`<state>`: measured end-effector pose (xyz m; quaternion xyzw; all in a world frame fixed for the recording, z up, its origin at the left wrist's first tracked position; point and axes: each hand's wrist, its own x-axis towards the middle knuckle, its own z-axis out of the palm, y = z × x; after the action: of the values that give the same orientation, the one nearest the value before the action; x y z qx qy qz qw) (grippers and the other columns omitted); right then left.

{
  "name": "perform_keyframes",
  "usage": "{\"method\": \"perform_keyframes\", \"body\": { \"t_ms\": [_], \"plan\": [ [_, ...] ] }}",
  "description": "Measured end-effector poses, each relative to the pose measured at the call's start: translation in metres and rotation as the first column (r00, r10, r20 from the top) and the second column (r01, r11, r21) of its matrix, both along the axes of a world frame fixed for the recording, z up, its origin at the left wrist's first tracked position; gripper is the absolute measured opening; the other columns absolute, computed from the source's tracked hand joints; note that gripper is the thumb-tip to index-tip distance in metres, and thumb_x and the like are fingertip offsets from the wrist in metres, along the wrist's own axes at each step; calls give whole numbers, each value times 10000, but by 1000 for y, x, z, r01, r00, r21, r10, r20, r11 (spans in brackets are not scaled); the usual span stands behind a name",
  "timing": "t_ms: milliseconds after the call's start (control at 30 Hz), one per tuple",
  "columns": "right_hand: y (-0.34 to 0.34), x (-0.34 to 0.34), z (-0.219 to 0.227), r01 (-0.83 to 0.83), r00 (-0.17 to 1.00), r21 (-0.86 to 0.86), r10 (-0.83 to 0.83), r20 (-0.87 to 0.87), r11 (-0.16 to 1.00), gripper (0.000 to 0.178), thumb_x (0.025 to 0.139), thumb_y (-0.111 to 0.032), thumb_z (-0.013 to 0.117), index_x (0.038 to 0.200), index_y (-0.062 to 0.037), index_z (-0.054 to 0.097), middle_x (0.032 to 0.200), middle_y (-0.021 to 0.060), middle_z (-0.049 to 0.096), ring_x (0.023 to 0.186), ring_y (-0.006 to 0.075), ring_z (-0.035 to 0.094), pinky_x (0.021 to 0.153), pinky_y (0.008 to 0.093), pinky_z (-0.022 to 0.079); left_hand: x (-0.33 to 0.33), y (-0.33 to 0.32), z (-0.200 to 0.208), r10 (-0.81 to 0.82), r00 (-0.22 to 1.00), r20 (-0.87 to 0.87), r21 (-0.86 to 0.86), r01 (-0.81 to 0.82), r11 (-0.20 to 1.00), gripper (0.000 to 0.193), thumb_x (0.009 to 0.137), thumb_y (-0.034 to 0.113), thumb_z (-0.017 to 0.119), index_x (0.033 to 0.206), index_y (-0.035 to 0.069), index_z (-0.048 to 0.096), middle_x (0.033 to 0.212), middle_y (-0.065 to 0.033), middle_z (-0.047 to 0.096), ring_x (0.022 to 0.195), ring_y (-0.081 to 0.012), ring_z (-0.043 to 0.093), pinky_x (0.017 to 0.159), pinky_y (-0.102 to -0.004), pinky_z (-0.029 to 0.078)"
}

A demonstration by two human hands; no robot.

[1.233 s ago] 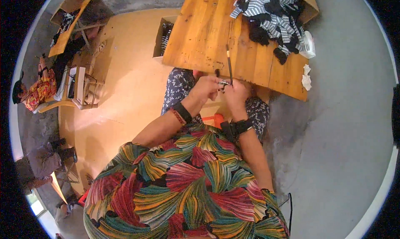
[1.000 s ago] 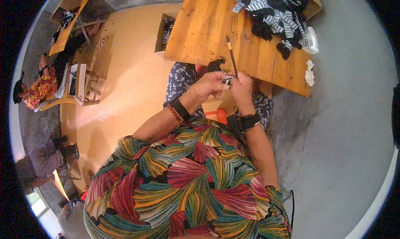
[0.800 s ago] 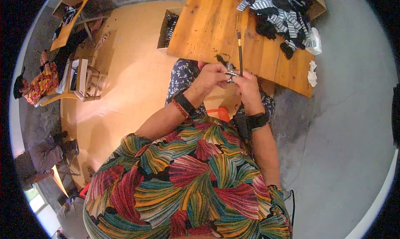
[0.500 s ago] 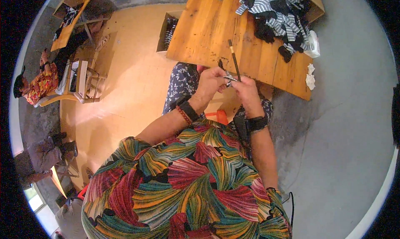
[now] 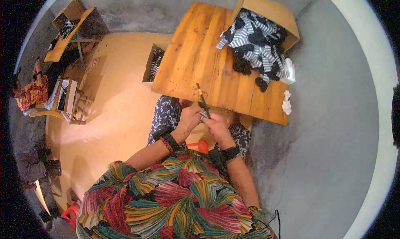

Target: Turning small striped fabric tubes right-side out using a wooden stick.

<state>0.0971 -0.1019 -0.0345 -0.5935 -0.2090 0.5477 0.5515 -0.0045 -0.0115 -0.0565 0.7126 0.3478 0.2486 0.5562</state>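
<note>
Works two-handed just off near edge of wooden table (image 5: 200, 51), approx. mid-view. With L hand (image 5: 189, 120), pinches small striped fabric piece (image 5: 203, 117) betw. thumb and fingers. With R hand (image 5: 218, 127), closes fingers round lower part of thin dark stick (image 5: 199, 89) w/ pale band, leaning up toward table; prob. also touches piece. Cannot see lower stick end behind fingers, so cannot tell stick inside piece from stick beside it.

Judging by this view, seems to be in middle of fine two-hand step: steadying piece on L, handling stick on R. Seems to call next for firm L pinch, small & slow R finger motion, and careful alignment of stick w/ piece.

Has, on upper R part of table, large heap of grey-white striped & black knit pieces (image 5: 260, 53), coming out of cardboard box (image 5: 273, 13), well apart from hands. Has also white packet (image 5: 288, 72) and crumpled white paper (image 5: 286, 103) along R table edge. To L of table, on floor (image 5: 125, 72), has second carton (image 5: 146, 74) w/ striped pieces (image 5: 157, 61) inside.
</note>
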Motion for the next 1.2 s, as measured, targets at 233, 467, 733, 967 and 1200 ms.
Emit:
{"method": "perform_keyframes", "body": {
  "t_ms": [233,467,733,967,1200],
  "plan": [
    [3,-5,-4,25,755,-25,-2,655,999,130,764,-138,518,783,-10,535,641,101,511,566,185,457,548,327,377,0,3,4,-16,999,45,149,9,989,120,694,61,474,751,40,577,667,-161,522,592,-304,515,540,-347,409],
    [5,-2,4,13,442,-7,0,897,1000,111,732,-121,484,742,-12,499,674,188,512,648,359,513,580,424,383,-2,13,17,34,978,204,-647,109,755,103,683,24,492,756,0,560,698,-48,560,610,-162,550,526,-273,444],
    [1,6,-6,-75,573,163,-91,814,984,166,687,-21,469,821,-6,566,678,120,549,644,269,548,607,328,433,-21,9,24,-207,902,378,-752,429,501,116,634,71,566,731,8,554,503,-47,487,418,-133,482,390,-245,360],
    [-9,-5,36,44,988,51,-51,143,998,94,754,-58,505,798,-20,578,601,-5,507,515,90,470,472,209,362,-24,19,29,-220,924,313,-690,380,616,105,745,114,586,754,12,561,667,-46,575,565,-144,584,523,-255,502],
    [-18,5,29,-29,970,78,47,-239,997,67,793,-129,523,804,-66,539,633,-47,466,536,55,415,461,195,332,-5,7,43,-127,982,139,-471,178,864,94,724,-1,485,766,6,569,631,-36,542,536,-118,534,448,-244,440]
  ]
}}
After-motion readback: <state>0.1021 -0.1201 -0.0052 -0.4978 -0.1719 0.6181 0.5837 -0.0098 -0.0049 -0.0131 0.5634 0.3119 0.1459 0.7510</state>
